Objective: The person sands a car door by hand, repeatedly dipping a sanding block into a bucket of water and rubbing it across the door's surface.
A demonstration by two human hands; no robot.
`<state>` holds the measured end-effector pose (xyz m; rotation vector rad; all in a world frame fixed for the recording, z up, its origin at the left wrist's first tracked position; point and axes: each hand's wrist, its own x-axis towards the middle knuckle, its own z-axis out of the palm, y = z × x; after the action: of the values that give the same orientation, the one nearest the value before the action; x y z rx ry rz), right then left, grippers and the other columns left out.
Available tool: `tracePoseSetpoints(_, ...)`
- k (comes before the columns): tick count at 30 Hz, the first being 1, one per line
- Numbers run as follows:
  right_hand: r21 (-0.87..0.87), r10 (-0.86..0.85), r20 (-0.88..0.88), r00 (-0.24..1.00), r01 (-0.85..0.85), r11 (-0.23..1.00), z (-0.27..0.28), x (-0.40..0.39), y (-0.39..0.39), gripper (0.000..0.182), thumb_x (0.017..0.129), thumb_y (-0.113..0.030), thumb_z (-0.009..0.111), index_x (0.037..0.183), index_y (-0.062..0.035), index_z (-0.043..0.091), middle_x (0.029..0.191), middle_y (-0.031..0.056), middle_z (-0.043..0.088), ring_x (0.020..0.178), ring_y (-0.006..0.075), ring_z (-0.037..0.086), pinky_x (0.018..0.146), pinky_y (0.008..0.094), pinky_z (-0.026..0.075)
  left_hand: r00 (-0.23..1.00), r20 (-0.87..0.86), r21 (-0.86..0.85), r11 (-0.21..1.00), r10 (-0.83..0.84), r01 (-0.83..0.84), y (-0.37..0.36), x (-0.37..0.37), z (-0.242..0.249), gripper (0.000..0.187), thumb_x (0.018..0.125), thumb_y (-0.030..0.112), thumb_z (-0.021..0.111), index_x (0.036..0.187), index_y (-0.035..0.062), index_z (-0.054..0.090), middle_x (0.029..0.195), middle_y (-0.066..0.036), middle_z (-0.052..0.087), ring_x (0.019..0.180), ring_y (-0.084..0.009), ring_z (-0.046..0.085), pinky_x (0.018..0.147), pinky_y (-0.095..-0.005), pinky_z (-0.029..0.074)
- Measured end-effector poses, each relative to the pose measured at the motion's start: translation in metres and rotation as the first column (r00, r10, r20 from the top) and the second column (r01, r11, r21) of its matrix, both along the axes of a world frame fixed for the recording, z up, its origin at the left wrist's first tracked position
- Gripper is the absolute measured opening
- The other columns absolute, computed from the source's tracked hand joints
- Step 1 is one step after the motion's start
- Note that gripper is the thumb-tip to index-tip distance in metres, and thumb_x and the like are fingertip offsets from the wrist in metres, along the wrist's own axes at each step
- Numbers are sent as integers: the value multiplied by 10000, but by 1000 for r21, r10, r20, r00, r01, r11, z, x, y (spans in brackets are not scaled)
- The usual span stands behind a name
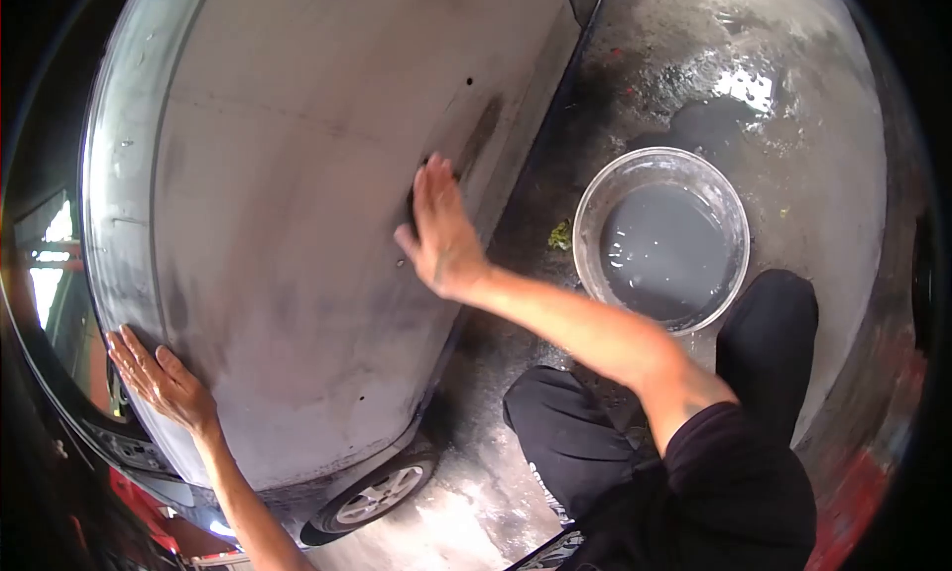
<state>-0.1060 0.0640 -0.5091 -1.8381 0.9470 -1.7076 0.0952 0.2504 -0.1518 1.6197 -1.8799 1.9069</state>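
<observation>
A grey, matte car body panel (288, 234) with dull patches and several small dark holes fills the left and middle of the view. My right hand (443, 236) lies against its lower part, palm inward, fingers stretched out and thumb apart. A dark edge shows beside the fingers, and the surface under the palm is hidden. At the panel's upper edge, near the car window, my left hand (169, 386) rests flat with its fingers extended and looks wet.
A round bucket (585, 229) of cloudy grey water stands on the wet concrete floor (843, 174), right of the car. My bent knees (769, 338) are just below it. The car's wheel (382, 494) shows at the bottom.
</observation>
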Motion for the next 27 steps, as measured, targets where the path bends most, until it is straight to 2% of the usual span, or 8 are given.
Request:
tracePoseSetpoints(4,185,-252,131,959,226,956,8,-77,-172,825,1092,-369,485,1593,171,113,1668,412,69,1573,516,127,1296,558,150,1000,-9,-16,1000,7,-8,0,-3,-4,525,1101,283,436,1571,53,483,1638,-194,429,1524,-389,380,1259,-508,259)
tracePoseSetpoints(7,205,-364,64,929,345,916,-6,-50,-155,761,1100,-319,469,1591,167,151,1667,408,98,1573,515,127,1299,537,156,1000,-21,-22,1000,4,-5,0,-5,-5,517,1095,258,435,1564,50,491,1632,-193,438,1522,-379,387,1259,-509,258)
tracePoseSetpoints(8,313,-283,162,945,223,923,17,-33,-88,810,1081,-310,520,1601,158,112,1669,409,79,1570,532,114,1296,566,131,1000,0,-15,1000,-15,15,-1,-6,-3,515,1092,249,437,1562,48,494,1631,-193,440,1522,-376,389,1259,-508,259)
tracePoseSetpoints(10,46,-110,140,984,105,993,-18,27,26,961,1022,-314,630,1620,128,22,1686,390,6,1569,559,58,1274,635,113,1000,-1,-32,999,-4,4,1,-8,-4,511,1093,249,443,1556,42,501,1624,-198,448,1520,-382,389,1258,-508,264)
tracePoseSetpoints(13,112,-2,49,999,-3,994,-31,25,34,954,1022,-311,626,1619,132,27,1689,386,0,1574,552,41,1280,615,137,999,-5,2,999,-33,33,0,-4,-1,510,1099,267,447,1550,37,508,1616,-206,456,1514,-392,395,1254,-508,272)
tracePoseSetpoints(18,328,-261,164,951,197,924,-9,-86,-171,796,1129,-445,344,1581,184,157,1656,417,124,1569,524,124,1302,518,138,1000,-20,-19,1000,8,-8,0,-4,-10,499,1097,246,454,1543,30,514,1605,-208,469,1496,-397,422,1245,-509,293)
tracePoseSetpoints(24,97,-4,157,988,-12,995,-11,36,72,870,1050,-282,560,1590,185,62,1660,433,19,1567,561,57,1277,628,102,999,20,-15,999,-33,34,-2,-7,-3,489,1095,242,456,1522,17,535,1587,-217,489,1487,-397,435,1241,-507,305)
tracePoseSetpoints(27,202,-22,46,999,12,979,-22,20,29,867,1057,-288,551,1574,210,65,1651,446,18,1569,556,51,1288,600,97,999,18,-8,999,-39,39,-2,-4,-1,486,1096,245,457,1517,16,541,1587,-215,491,1485,-400,438,1243,-507,304)
